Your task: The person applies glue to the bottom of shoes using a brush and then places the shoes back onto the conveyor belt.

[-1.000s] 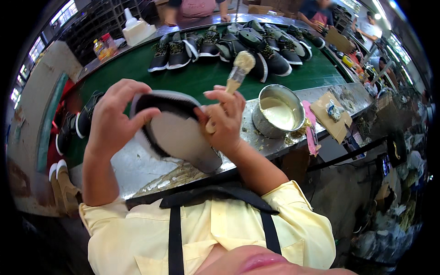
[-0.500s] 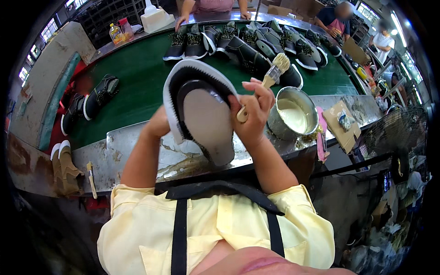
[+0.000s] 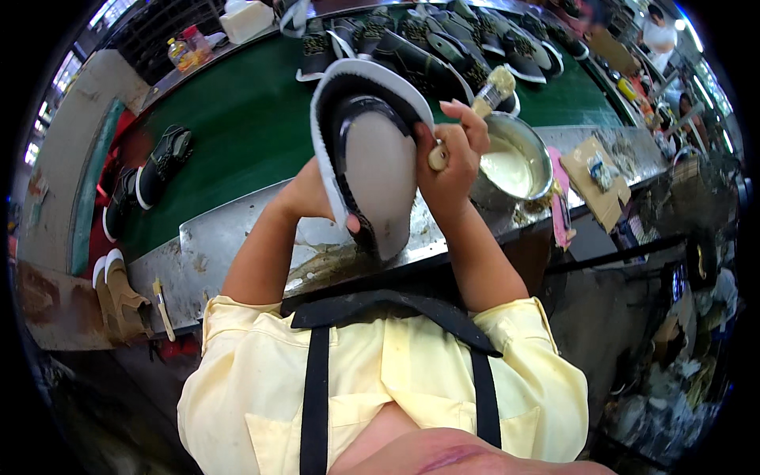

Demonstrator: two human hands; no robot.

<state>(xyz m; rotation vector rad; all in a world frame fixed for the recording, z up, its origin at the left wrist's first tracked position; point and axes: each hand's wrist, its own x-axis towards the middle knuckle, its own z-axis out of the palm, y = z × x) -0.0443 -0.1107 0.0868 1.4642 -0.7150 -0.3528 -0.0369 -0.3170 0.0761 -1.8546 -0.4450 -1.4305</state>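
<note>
beside a pot [image 3: 532, 142] (pale paste [image 3: 508, 169] inside), left grip [image 3: 311, 192] holds a shoe [image 3: 380, 170], right grip [image 3: 452, 165] a brush [image 3: 490, 94].

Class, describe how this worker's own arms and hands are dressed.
The left hand and right hand show no gloves, and no watch or bracelet is visible. Short, pale yellow sleeves with wide cuffs leave both forearms bare.
</note>
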